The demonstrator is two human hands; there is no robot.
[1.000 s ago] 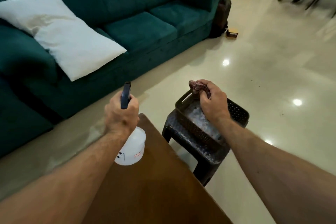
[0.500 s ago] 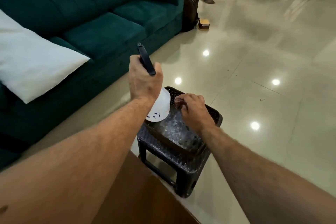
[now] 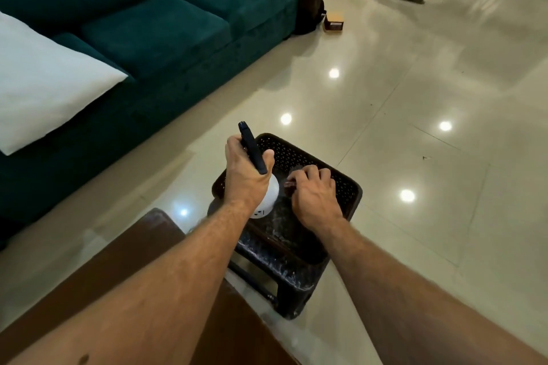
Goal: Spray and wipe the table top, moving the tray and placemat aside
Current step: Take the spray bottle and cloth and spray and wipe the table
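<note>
Tray (image 3: pixel 332 163) perforated plastic | left hand (image 3: pixel 247 176) grips white spray bottle (image 3: pixel 268 197) | right hand (image 3: pixel 315 198) pinches crumpled cloth (image 3: pixel 290 185)

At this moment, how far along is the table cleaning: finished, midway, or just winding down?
It looks like winding down. The visible part of the table is bare, though whether it was wiped cannot be told. In hand: the left hand lowers the spray bottle into the tray on the stool, and the right hand presses a cloth there. Left: letting go. No placemat in view.
</note>
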